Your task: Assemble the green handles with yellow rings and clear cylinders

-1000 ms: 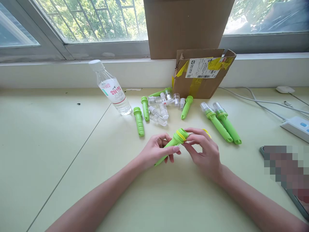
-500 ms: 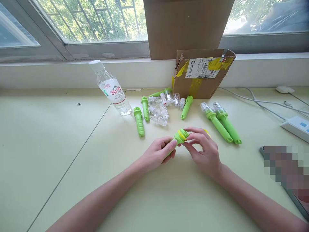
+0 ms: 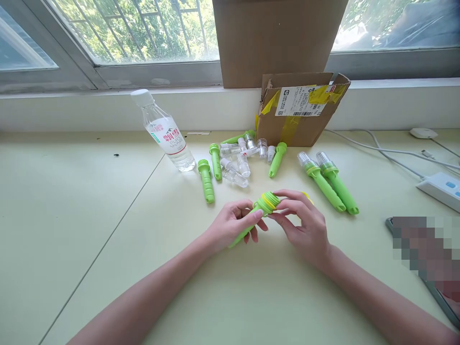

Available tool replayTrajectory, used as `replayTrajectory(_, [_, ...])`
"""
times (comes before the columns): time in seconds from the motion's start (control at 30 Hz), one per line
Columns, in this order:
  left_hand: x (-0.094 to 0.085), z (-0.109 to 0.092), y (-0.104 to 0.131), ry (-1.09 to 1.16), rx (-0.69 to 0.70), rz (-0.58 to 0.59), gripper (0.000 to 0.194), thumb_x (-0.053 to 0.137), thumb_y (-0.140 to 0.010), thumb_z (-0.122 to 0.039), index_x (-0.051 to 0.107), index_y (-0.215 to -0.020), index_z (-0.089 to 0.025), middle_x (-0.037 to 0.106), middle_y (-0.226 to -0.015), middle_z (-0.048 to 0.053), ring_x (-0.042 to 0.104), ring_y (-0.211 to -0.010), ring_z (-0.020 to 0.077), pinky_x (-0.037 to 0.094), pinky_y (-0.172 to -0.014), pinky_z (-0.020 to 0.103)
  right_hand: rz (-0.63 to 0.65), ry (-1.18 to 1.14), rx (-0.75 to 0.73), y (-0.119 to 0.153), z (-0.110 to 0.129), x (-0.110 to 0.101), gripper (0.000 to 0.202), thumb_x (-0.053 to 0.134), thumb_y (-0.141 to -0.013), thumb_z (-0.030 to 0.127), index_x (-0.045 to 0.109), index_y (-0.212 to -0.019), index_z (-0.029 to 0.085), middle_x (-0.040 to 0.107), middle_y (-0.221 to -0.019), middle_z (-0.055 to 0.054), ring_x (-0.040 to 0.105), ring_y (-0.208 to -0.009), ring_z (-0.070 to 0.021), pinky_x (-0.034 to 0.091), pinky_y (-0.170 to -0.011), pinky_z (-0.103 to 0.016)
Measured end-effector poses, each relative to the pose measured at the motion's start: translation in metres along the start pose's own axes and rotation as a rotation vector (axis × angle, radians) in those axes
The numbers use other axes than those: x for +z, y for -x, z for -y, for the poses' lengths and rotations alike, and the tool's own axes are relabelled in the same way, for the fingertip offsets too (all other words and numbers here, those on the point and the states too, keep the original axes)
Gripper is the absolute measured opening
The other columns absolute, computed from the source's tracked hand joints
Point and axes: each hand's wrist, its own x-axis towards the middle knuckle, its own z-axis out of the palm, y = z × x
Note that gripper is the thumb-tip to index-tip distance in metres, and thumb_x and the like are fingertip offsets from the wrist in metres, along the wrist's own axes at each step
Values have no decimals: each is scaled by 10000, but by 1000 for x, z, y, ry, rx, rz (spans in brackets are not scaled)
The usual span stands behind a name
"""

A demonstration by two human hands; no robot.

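My left hand holds a green plastic handle, tilted with its threaded end up and to the right. A thin yellow ring sits around the handle's threaded head. The fingertips of my right hand close on that head at the ring; part of their contact is hidden. Something yellow shows partly behind my right hand on the table. Beyond lie loose green handles and several clear plastic caps. To the right rest two green handles with clear caps fitted.
A water bottle stands at the back left. An opened cardboard box is by the windowsill, behind the parts. On the right are white cables, a power strip and a phone.
The green handle has turned slightly and shows more of its lower end. My left fingers have loosened and spread a little around it. The right hand stays at the threaded head.
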Motion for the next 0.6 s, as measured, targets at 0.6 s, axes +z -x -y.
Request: replayTrajectory(0.6, [-1,-1,1,16,-37,54,286,525,-898,-471,411,-986,-224,585,-663,-52,387,-392,43,294,-367,160,-1,83,-87,0,-3,2,234,627,-803,35,579,-931,225,651,-1075,-84,652,-920,-192,612,-635,-332])
